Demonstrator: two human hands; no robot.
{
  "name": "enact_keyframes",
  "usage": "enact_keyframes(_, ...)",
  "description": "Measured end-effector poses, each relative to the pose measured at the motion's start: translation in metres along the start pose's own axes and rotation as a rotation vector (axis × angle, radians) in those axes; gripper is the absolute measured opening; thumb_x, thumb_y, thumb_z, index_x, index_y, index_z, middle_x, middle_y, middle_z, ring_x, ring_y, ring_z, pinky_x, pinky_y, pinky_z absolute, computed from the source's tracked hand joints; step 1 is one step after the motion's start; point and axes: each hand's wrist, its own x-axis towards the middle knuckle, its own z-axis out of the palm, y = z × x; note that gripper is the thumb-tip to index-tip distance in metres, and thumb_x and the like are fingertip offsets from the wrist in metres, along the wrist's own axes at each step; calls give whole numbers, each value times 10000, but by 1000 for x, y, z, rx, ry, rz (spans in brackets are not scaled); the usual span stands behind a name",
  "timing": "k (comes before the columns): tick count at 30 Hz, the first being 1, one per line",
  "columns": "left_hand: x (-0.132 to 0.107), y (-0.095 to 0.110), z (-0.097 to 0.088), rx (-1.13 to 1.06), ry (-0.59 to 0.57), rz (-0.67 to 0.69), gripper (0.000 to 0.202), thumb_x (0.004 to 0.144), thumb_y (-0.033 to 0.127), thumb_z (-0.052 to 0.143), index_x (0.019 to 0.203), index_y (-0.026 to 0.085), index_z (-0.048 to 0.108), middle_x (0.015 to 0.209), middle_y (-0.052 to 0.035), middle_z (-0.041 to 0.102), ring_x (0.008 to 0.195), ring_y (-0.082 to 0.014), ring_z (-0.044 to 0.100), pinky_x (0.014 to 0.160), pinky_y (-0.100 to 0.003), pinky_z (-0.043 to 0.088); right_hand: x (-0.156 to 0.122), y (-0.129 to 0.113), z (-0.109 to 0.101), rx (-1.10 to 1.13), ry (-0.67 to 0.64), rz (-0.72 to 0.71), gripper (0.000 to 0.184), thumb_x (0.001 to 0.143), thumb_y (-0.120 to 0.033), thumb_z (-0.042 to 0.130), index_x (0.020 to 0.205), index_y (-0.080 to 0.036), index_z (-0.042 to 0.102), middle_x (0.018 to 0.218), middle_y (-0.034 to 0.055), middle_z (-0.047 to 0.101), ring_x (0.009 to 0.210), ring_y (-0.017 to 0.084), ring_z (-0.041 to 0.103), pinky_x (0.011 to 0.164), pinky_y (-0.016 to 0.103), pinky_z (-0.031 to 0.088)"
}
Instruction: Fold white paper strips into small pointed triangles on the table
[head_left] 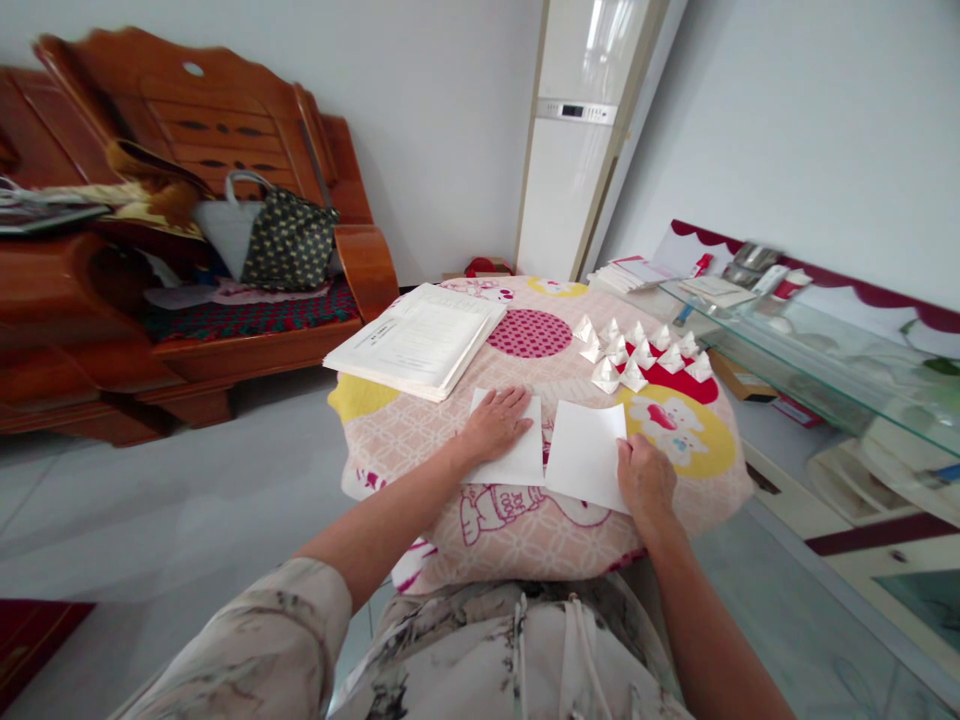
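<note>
My left hand (495,425) lies flat with fingers stretched out on a white sheet of paper (517,467), pressing it against the cloth. Pinched by its right edge between the fingers of my right hand (646,478) is a second white sheet (585,450). A narrow gap separates the two sheets. Farther up the table, to the left, rests a thick stack of printed paper (420,340). Several small folded paper shapes (634,355) stand in rows at the back right.
A patterned cloth (442,510) covers the table. Left of it stands a carved wooden sofa (225,130) holding a dark patterned bag (289,240). To the right is a glass-topped cabinet (840,350) with small items. A tall white air conditioner (562,180) is behind.
</note>
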Motion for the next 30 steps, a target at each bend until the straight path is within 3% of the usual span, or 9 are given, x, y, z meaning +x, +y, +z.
enact_keyframes(9,1,3,-6,-41,-24,-19,538,1042,374,358,1522,134,399,1598,-124,391,1492,-251,337,1245,-456,203,3,11,3,6,14,51,304,1039,-279,424,1024,-112,677,907,152,736,830,241,689,624,294,338)
enact_keyframes(15,-8,5,-31,52,165,-315,491,979,447,510,1350,130,569,1385,-156,599,1277,-318,534,1078,-427,421,3,13,7,35,21,77,303,1035,-304,433,1031,-131,682,888,140,728,791,229,679,605,284,327)
enact_keyframes(19,-16,7,-43,84,103,-417,499,935,449,589,1332,147,570,1273,-156,642,1186,-349,564,968,-423,483,3,14,12,35,43,70,296,1028,-301,443,1029,-135,688,863,129,718,752,215,663,597,281,322)
enact_keyframes(23,-17,3,-45,66,75,-440,617,905,460,636,1432,178,482,1392,-176,567,1229,-371,544,1003,-452,462,2,16,17,28,81,32,288,1025,-297,456,1007,-127,687,831,121,710,725,205,649,582,284,299)
enact_keyframes(27,-15,-9,-36,-76,99,-380,660,863,308,688,1461,155,454,1380,-177,577,1224,-325,580,1054,-426,452,2,17,20,37,91,34,272,1022,-294,468,963,-134,679,784,101,696,694,195,636,567,283,275)
enact_keyframes(30,-10,-24,-31,-285,214,-328,697,794,107,667,1457,184,468,1340,-116,620,1204,-244,610,1063,-366,474,2,18,22,36,105,20,280,1021,-295,463,941,-133,677,778,101,692,685,192,629,567,285,278)
